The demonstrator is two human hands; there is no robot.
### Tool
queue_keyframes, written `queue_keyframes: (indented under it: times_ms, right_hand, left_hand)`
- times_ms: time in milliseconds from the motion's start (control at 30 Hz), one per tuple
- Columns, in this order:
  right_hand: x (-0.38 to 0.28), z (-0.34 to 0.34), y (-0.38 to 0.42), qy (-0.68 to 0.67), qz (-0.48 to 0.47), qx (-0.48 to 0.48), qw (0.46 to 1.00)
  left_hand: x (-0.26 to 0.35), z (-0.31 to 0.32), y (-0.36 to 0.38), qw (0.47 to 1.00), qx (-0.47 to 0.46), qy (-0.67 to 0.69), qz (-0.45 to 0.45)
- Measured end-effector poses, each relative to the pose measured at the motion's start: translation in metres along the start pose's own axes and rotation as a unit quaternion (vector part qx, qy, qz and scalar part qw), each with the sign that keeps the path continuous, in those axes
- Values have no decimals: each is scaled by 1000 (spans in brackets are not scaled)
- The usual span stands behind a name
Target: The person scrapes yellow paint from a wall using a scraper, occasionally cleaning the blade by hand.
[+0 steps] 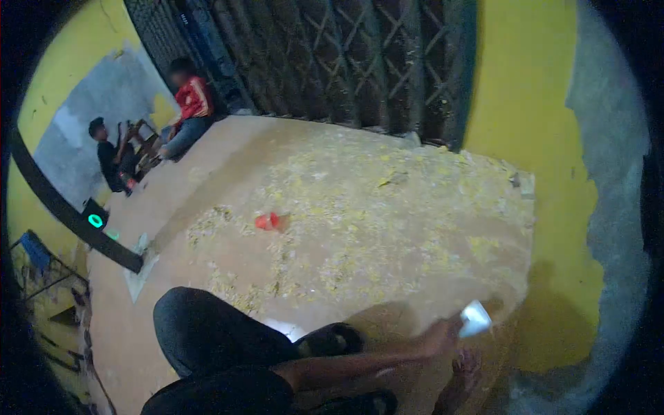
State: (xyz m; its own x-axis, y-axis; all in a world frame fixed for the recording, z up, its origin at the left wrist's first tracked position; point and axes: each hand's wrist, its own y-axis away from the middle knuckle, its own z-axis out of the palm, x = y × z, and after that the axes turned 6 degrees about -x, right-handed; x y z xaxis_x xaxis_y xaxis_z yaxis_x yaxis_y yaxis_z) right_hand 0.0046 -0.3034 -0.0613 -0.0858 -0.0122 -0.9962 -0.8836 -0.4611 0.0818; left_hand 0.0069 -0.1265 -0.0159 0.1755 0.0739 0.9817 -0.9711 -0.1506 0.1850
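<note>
From the bottom, my left arm stretches right across my bent legs. At its end my left hand is closed on a scraper, whose flat pale blade shines brightly in front of the foot of the yellow wall. Just below it, close to the floor, is my right hand, dark and blurred, with its fingers not clear. My dark shoe rests on the floor under the left forearm.
Yellow and pale flakes litter the brown floor, with a red cup-like object among them. A folding metal gate closes the back. Two people sit at the far left beyond a dark bar.
</note>
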Motion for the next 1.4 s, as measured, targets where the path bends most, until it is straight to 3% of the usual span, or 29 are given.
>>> queue_keyframes:
  times_ms: [167,400,1133,1300,1333,1400]
  right_hand:
    - [-7,0,4,23,-2,22,999]
    - [-17,-15,1,54,-7,44,998]
    - [-5,-6,15,41,18,51,998]
    - [18,-31,14,-52,-15,69,996]
    - [22,-37,20,146,-29,46,988]
    - [-43,-6,26,554,-70,58,827]
  left_hand:
    - [0,33,36,990,-132,12,39]
    - [-10,54,47,982,-179,19,60]
    - [3,55,34,987,-142,21,66]
    - [6,54,33,989,-133,23,53]
    - [6,53,33,990,-124,22,54]
    - [11,45,32,991,-118,25,52]
